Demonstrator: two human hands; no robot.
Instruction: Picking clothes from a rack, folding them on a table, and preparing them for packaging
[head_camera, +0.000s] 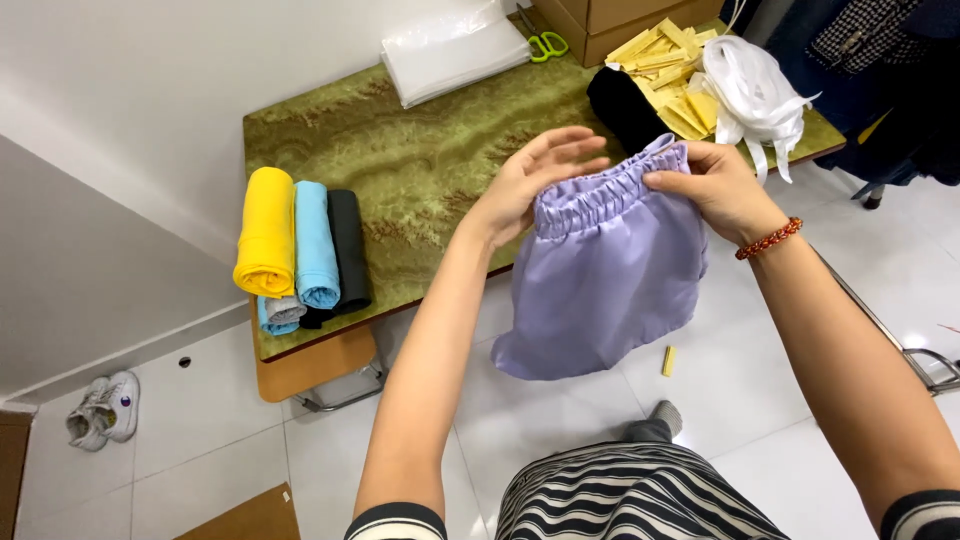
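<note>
A white-tiled room with pale walls surrounds a green, marble-patterned surface (420, 140) that carries most of the goods, and you stand at its near edge looking down. You hold a lilac garment with an elastic waistband (605, 270) up in the air between your two hands, just off the near edge of the surface, so that most of it hangs over the floor rather than the top. Its gathered waistband runs roughly left to right, rising a little toward the right, and the body of the cloth hangs down toward you from that band. Your right hand (715, 190) is closed in a pinch on the right end of the band, thumb in front and fingers behind. Your left hand (530, 180) sits at the left end, mostly open with fingers spread and extended; whether its thumb grips the cloth behind cannot be told. Both hands are equally near the garment, one at each end of the band. To your left on the surface lie rolled garments: a yellow roll (266, 232), a light blue roll (314, 245) and a black roll (349, 250), side by side, well apart from your hands. Beyond lie yellow strips (672, 75), white ribbon (755, 85), clear plastic bags (450, 50) and green-handled scissors (545, 44).
</note>
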